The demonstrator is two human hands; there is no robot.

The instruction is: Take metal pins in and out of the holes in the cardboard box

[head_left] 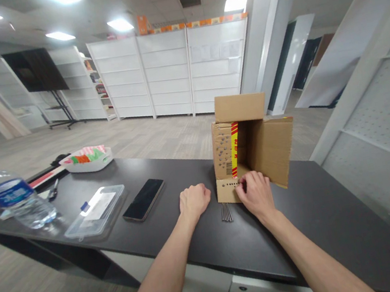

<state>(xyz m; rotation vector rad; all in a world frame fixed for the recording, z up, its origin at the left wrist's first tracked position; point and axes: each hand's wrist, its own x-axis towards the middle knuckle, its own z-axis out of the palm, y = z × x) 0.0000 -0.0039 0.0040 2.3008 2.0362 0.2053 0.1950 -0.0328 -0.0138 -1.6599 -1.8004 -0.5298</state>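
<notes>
An open cardboard box [222,154] stands on the dark table [210,234], with a strip of red and yellow tape and many small holes on its front left side. My right hand [255,190] is at the box's lower front flap, fingers bent together over a row of small holes; what they hold, if anything, is hidden. Several thin metal nails [226,212] lie side by side just below that flap. My left hand [195,200] rests on the table left of the box, its fingers curled in and their tips hidden.
Left of my left hand lie a black phone [144,200] and a clear plastic case [97,211]. Farther left stand a water bottle [15,198] and a white basket [87,165] with colourful packets. The box's right flap [274,149] sticks out to the right.
</notes>
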